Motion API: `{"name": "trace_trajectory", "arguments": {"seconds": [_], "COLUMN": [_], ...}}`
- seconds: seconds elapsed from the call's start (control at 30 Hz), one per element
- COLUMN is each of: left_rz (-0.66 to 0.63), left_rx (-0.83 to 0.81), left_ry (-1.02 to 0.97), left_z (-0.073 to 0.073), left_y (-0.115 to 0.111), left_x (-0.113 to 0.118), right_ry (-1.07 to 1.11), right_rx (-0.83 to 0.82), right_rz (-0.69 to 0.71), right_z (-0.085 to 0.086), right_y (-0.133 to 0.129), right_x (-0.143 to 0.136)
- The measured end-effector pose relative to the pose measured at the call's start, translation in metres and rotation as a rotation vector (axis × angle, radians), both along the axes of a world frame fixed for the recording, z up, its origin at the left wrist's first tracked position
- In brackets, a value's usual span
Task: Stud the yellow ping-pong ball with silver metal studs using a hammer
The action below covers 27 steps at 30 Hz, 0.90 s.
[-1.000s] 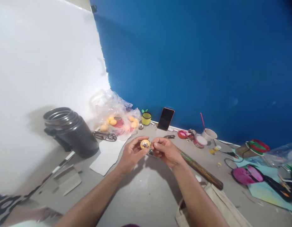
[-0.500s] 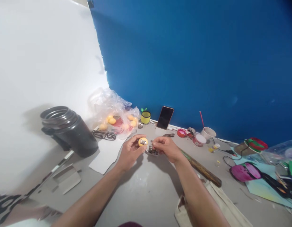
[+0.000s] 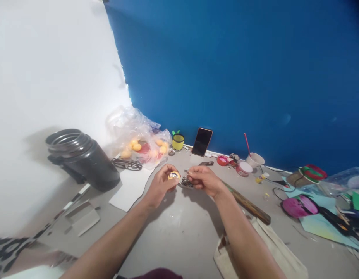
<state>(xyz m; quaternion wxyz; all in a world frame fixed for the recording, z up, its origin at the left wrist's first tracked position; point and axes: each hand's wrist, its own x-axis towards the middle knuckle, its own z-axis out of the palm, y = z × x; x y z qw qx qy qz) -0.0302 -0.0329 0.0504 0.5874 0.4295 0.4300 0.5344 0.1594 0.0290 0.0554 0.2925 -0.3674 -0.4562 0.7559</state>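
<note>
Between thumb and fingers, my left hand [image 3: 162, 184] holds a small round yellow piece [image 3: 174, 176] with silvery bits on its top face. Just to its right, my right hand [image 3: 205, 180] is pinched over a small dish of dark metallic pieces [image 3: 186, 182]. What its fingertips hold is too small to make out. The two hands are close together but apart, above the grey table [image 3: 173, 240].
A large dark flask [image 3: 86, 162], glasses [image 3: 127, 164] and white paper [image 3: 128, 188] lie left. Behind are a plastic bag with yellow balls [image 3: 135, 145] and a phone [image 3: 202, 142]. A hammer [image 3: 249, 203], cloth bag [image 3: 263, 252] and pink-lensed item [image 3: 299, 206] are right.
My left hand has tilted the yellow piece, so its silvery face shows at a flatter angle. My right fingertips have shifted slightly at the dish. The whole view has moved a little.
</note>
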Motion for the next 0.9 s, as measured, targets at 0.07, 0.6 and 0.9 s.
{"name": "trace_trajectory", "arguments": {"seconds": [0.07,0.6,0.9], "left_rz": [-0.043,0.144,0.0], "left_rx": [-0.046,-0.015,0.197], "left_ry": [-0.064,0.293,0.612], "left_z": [-0.003,0.008,0.054], "left_y": [0.0,0.003,0.055], "left_x": [-0.001,0.001,0.03], "right_ry": [-0.05,-0.514,-0.736], "right_rx": [0.047,0.487,0.699], "right_rz": [-0.018,-0.037,0.413], "right_z": [0.002,0.024,0.014], "right_y": [-0.005,-0.019,-0.015], "right_x": [-0.006,-0.009,-0.014]}}
